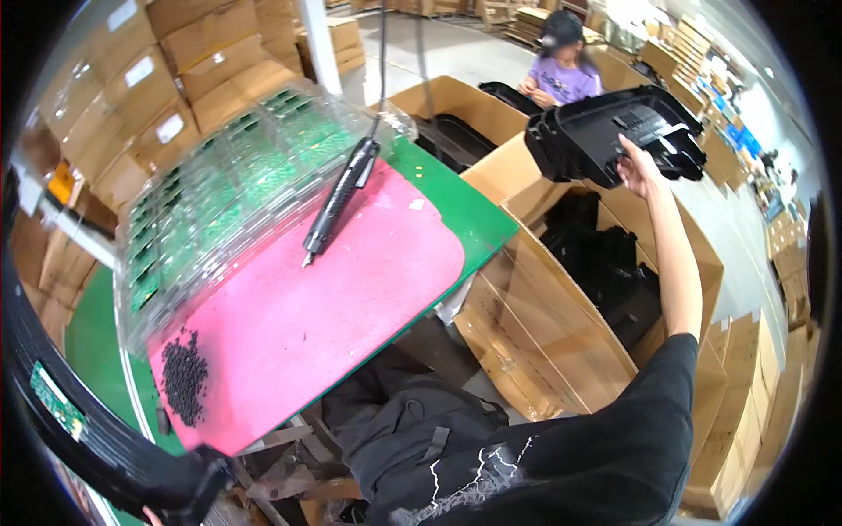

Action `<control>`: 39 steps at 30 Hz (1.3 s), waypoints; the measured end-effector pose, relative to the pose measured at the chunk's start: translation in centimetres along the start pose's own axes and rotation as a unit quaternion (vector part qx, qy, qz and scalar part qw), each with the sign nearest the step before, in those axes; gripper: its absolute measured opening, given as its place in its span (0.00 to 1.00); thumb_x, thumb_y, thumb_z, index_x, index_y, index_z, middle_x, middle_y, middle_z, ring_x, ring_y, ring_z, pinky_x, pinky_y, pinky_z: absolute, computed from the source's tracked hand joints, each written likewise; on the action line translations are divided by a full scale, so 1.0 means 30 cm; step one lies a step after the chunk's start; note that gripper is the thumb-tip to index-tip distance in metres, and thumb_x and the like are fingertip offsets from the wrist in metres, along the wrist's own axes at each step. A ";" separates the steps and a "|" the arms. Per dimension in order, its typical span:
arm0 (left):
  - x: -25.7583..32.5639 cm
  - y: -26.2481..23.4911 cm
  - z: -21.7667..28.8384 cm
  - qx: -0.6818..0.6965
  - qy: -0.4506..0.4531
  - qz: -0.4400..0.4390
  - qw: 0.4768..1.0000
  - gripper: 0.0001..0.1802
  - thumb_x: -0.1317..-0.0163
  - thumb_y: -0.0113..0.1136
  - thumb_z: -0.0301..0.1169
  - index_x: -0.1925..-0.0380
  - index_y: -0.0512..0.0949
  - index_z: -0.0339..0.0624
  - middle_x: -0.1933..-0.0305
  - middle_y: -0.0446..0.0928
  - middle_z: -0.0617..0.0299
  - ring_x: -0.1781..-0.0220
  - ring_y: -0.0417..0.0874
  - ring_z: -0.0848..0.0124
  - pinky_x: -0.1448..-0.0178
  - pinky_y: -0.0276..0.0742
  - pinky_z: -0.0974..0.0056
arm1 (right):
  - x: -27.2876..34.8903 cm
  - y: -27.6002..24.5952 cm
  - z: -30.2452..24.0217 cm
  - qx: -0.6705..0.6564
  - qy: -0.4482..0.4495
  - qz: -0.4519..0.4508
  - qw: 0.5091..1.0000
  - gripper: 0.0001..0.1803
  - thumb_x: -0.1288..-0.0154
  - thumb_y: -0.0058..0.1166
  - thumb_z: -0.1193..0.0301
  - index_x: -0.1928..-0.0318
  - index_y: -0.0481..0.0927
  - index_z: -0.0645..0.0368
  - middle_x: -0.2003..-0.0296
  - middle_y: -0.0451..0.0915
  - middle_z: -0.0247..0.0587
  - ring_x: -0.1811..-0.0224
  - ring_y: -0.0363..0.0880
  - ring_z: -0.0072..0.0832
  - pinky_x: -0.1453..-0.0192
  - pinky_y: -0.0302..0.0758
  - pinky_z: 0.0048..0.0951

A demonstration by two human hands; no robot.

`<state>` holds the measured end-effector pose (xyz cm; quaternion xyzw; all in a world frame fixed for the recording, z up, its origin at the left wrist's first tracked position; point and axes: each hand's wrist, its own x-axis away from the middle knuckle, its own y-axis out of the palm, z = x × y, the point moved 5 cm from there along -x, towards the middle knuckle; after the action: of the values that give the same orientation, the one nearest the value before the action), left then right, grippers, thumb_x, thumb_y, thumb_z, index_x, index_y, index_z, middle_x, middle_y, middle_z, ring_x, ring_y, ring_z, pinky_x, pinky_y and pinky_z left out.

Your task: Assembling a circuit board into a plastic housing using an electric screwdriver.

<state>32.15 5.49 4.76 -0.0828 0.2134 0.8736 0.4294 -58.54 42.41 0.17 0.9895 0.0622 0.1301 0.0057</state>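
The right hand (638,167) is up high, with the arm stretched out over a big brown box (561,333). It holds a big black plastic part (614,131) from below. The fingers curl against the bottom of the part and the thumb sticks out to the side. The part hangs in the air above the box, and more black parts (605,263) lie down inside the box.

The left hand is down at the bottom left corner. It is almost all hidden, so I cannot tell what the fingers are doing. A long curved black frame (96,438) runs right by it, and a small green board (57,399) sits on the frame.

What could go wrong? The black part is big and only one hand holds it, at one spot. It could tip and slip out. Then it would fall into the box and bang the parts there, or hit the box's edge.

On the table lies a pink mat (333,289). A pile of tiny black screws (182,377) sits near the mat's edge. If the long frame swings, it could knock them to the floor. A black screwdriver (338,202) hangs on a cord, with its tip touching the mat. A bump could set it swinging into the clear trays of green boards (219,184).
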 end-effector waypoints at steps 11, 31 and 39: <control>-0.135 -0.128 -0.161 0.175 -0.183 -0.077 0.964 0.12 0.37 0.59 0.36 0.58 0.77 0.40 0.59 0.81 0.59 0.57 0.83 0.69 0.61 0.80 0.68 | -0.252 -0.274 -0.071 -0.004 -0.231 -0.030 0.972 0.16 0.34 0.52 0.55 0.65 0.81 0.55 0.71 0.76 0.28 0.68 0.74 0.21 0.64 0.70 0.27; 0.123 0.635 -0.189 -0.024 -0.030 -0.626 0.779 0.23 0.33 0.57 0.34 0.42 0.71 0.34 0.41 0.75 0.52 0.44 0.79 0.66 0.45 0.78 0.61 | 1.379 0.999 0.521 -0.119 0.002 -0.360 0.925 0.20 0.29 0.52 0.60 0.45 0.69 0.60 0.58 0.79 0.42 0.64 0.83 0.31 0.71 0.81 0.30; 0.335 0.989 -0.333 -0.235 0.341 -0.706 0.574 0.23 0.42 0.64 0.41 0.52 0.74 0.38 0.51 0.78 0.52 0.45 0.75 0.53 0.43 0.72 0.52 | 1.424 1.053 0.554 0.227 0.169 -0.621 0.731 0.09 0.29 0.52 0.74 0.52 0.75 0.66 0.69 0.79 0.39 0.76 0.77 0.23 0.73 0.72 0.22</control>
<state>2.25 -7.76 1.47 -0.5976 0.0050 0.2202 0.7710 -9.46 16.48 -4.03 0.6644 0.6902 0.2444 -0.1501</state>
